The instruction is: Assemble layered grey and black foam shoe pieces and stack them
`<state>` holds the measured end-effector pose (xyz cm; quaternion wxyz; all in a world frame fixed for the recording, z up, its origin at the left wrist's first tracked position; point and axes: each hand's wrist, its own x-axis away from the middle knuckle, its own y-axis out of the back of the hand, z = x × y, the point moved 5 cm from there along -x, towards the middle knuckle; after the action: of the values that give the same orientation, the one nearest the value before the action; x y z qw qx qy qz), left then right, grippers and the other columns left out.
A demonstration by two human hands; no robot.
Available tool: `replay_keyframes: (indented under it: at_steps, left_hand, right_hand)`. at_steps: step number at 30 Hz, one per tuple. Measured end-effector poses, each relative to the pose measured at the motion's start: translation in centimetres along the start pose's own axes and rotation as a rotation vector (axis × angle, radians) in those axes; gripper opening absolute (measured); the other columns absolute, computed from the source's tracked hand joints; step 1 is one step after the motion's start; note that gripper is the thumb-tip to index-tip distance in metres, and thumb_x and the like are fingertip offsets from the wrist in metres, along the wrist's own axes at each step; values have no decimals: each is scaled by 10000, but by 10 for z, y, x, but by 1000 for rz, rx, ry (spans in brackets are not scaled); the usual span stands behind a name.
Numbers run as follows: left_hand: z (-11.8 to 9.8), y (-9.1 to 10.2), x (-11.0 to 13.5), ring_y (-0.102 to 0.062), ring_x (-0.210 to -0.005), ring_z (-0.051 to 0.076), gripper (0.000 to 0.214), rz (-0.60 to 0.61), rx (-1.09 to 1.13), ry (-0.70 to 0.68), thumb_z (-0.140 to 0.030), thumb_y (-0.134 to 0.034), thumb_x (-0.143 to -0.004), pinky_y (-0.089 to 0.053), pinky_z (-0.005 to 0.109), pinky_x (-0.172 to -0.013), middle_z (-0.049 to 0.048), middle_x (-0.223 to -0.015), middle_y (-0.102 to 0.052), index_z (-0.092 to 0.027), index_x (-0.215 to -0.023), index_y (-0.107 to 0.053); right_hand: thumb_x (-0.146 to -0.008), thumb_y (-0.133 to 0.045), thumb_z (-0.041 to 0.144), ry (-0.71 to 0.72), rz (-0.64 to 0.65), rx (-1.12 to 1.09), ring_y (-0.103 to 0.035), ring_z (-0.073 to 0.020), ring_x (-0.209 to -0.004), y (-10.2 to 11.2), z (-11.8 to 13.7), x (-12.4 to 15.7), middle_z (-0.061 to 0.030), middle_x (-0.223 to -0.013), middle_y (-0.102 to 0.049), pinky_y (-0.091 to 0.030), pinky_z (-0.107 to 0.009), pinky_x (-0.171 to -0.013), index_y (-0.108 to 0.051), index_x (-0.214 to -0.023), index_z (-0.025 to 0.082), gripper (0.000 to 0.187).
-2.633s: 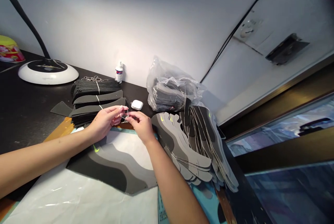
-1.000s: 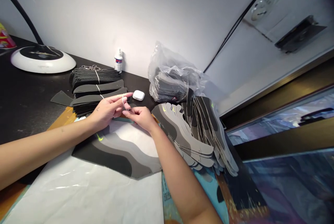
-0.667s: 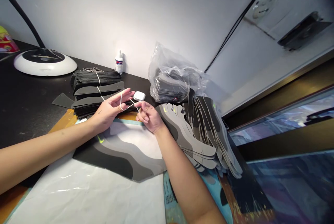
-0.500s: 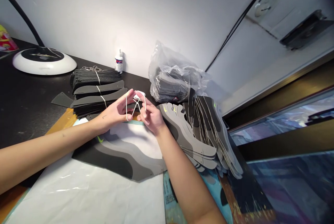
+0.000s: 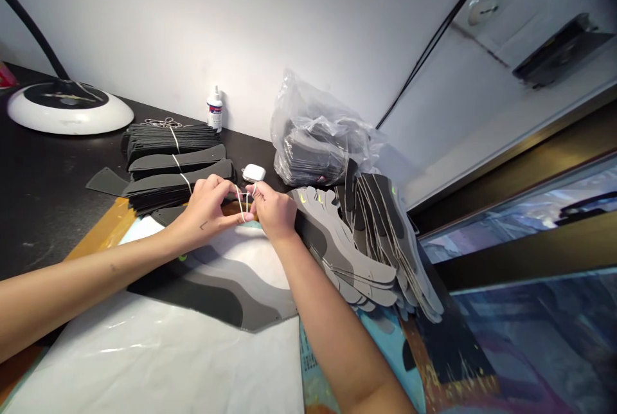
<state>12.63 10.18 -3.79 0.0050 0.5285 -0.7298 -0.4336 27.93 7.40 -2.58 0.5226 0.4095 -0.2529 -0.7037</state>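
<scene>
Both our hands are up at the middle of the bench, nearly touching, just above the far end of the flat grey-and-black cut piece (image 5: 226, 285) that lies on the white sheet (image 5: 144, 362). Left hand (image 5: 207, 208): fingers curled in, pinching the rubber band (image 5: 243, 202). Right hand (image 5: 274, 211): same, fingers closed on the other side of the band, knuckles facing us. The band is pulled into short pale strands across the small gap between the two hands; we can't tell how many loops it makes or which fingers it wraps. Just behind the hands sits a small white case (image 5: 253, 173) on the black table (image 5: 43, 208). Left of that are the banded stacks of dark cut pieces (image 5: 173, 170), one behind another, with a small glue bottle (image 5: 214, 108) upright by the wall. Right of our right hand is a fanned pile of grey pieces (image 5: 357, 240), its near edge touching the wrist area. Behind the fan there's a clear plastic bag (image 5: 318, 144) holding more dark pieces. A white lamp base (image 5: 67, 115) sits far left.
</scene>
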Motion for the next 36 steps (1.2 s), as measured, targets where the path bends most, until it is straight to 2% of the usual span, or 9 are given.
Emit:
replay_keyframes:
  at_steps: [3,7,11,16,21,25,31,36]
  left_hand:
    - [-5,-1,0,-414,-842,226,464,-23,86,-25,-597,-746,-745,-333,342,-811,39,-869,-487,-198,-782,-511]
    - [-6,2,-3,-367,-733,196,515,-78,232,28,-544,-759,-733,-291,320,-695,0,-733,-413,-214,-676,-367]
    - [-9,8,-4,-350,-692,190,552,-106,351,55,-508,-762,-728,-246,326,-632,-1,-674,-378,-208,-632,-309]
    - [-20,15,1,-318,-683,190,589,-134,444,7,-518,-724,-785,-224,340,-631,1,-680,-318,-207,-625,-249]
    - [-35,20,5,-307,-688,209,617,-125,374,-121,-526,-747,-780,-235,358,-648,4,-657,-325,-217,-619,-238]
    - [-42,20,8,-303,-671,217,657,-95,302,-187,-601,-760,-747,-229,367,-632,10,-631,-345,-222,-610,-241]
    - [-52,21,12,-287,-632,192,676,-108,280,-322,-639,-810,-681,-215,355,-604,-9,-612,-343,-216,-595,-291]
    - [-51,22,16,-278,-624,179,692,-129,265,-344,-663,-823,-641,-230,361,-610,-11,-609,-356,-211,-572,-304]
  right_hand:
    - [-999,-527,454,-15,-13,108,-575,-155,-639,-2,7,2,-17,-686,-679,-226,-266,-598,-715,-847,246,318]
    - [-1010,-487,481,-5,-18,27,-546,-137,-626,-5,9,3,1,-689,-656,-188,-257,-586,-669,-827,240,353]
    - [-1031,-430,492,-15,-24,-33,-554,-138,-639,-4,7,1,5,-696,-667,-185,-260,-581,-652,-832,237,392]
    - [-1022,-468,494,-34,-49,94,-551,-135,-643,4,10,-2,-30,-779,-715,-156,-290,-588,-692,-911,224,368]
    - [-1040,-446,454,-59,-41,59,-543,-131,-644,5,7,-4,-10,-699,-669,-220,-271,-603,-659,-852,208,376]
    - [-1053,-420,393,-50,-49,-30,-511,-122,-617,3,1,-6,18,-605,-587,-280,-249,-631,-599,-780,200,379]
    - [-1054,-415,348,-54,-75,-130,-499,-114,-601,-1,-5,-9,26,-581,-547,-311,-235,-643,-541,-749,196,364]
    - [-1052,-415,354,-55,-78,-123,-480,-116,-609,-4,-13,-13,26,-593,-537,-301,-238,-635,-528,-748,199,359]
